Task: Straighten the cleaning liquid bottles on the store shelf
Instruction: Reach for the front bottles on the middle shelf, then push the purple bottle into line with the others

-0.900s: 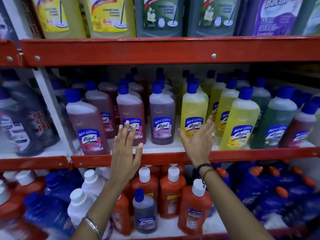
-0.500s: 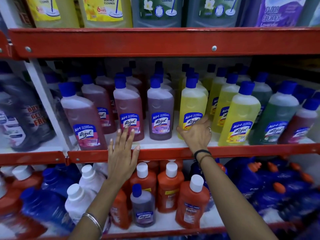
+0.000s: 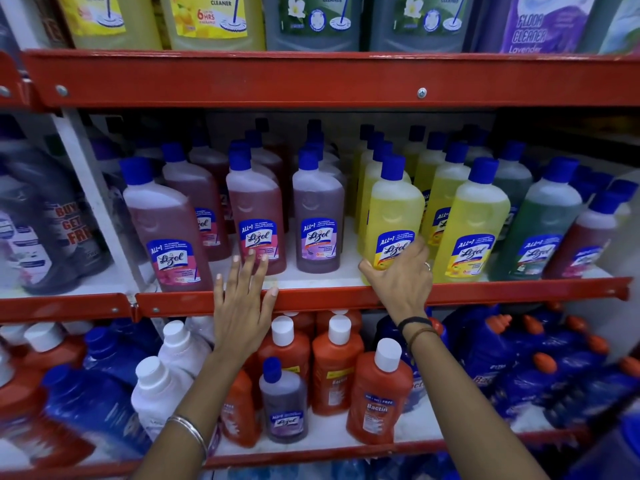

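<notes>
shelving: red metal shelf (image 3: 346,296) with a white deck, stocked in rows front to back; we face more bottles on the tiers above and below it.
right hand (image 3: 401,275): ours, clamped around the lower front of the yellow bottle (image 3: 393,216), fingers wrapped over its label.
left hand (image 3: 242,299): fingers spread apart, gripping nothing, hovering at the shelf lip just below the pink bottle (image 3: 256,220).
where it stands: the yellow bottle is at the front edge, just beyond our right palm.
handling: we judge it full, fairly heavy, rigid plastic, smooth and somewhat slippery.
best hold: low on the body, where we grip now, for turning or sliding without tipping.
neighbours: the purple bottle (image 3: 318,223) stands between our two hands.
</notes>
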`<state>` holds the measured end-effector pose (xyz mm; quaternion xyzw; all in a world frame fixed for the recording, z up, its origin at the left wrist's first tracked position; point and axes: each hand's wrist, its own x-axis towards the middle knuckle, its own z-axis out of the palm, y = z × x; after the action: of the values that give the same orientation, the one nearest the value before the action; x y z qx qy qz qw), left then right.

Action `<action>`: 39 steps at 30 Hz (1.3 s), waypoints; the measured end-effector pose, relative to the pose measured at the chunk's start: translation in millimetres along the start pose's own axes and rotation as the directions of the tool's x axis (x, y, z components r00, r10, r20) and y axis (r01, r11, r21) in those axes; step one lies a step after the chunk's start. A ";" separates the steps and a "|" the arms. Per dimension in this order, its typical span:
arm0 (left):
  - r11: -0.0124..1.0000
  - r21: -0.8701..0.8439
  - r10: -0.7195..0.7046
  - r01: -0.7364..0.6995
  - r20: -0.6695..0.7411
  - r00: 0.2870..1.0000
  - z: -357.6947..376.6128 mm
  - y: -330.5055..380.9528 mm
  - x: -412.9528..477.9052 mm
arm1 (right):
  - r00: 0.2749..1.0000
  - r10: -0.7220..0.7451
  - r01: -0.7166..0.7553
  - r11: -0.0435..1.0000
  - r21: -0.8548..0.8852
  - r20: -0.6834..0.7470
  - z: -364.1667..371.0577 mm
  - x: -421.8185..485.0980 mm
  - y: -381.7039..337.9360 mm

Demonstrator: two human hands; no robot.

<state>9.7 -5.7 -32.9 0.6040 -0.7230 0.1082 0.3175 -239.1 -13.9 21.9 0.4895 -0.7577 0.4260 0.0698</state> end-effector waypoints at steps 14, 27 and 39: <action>0.998 0.058 0.037 -0.040 0.049 0.998 5.1 -24.3 -21.8 | 0.961 -0.131 0.201 0.935 0.291 -0.244 2.0 -59.6 4.0; 0.999 0.024 0.040 -0.041 0.075 0.996 10.9 -29.5 -24.0 | 0.988 -0.050 0.011 0.965 0.261 0.144 54.4 -19.5 -98.2; 0.998 0.025 0.053 -0.055 0.075 0.996 8.2 -28.2 -24.3 | 0.989 -0.047 0.015 0.975 0.221 0.142 56.3 -25.2 -90.7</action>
<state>35.3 2.5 -60.0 0.5922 -0.7487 0.1038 0.2790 -136.0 -51.2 25.8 0.5359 -0.7014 0.4686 -0.0340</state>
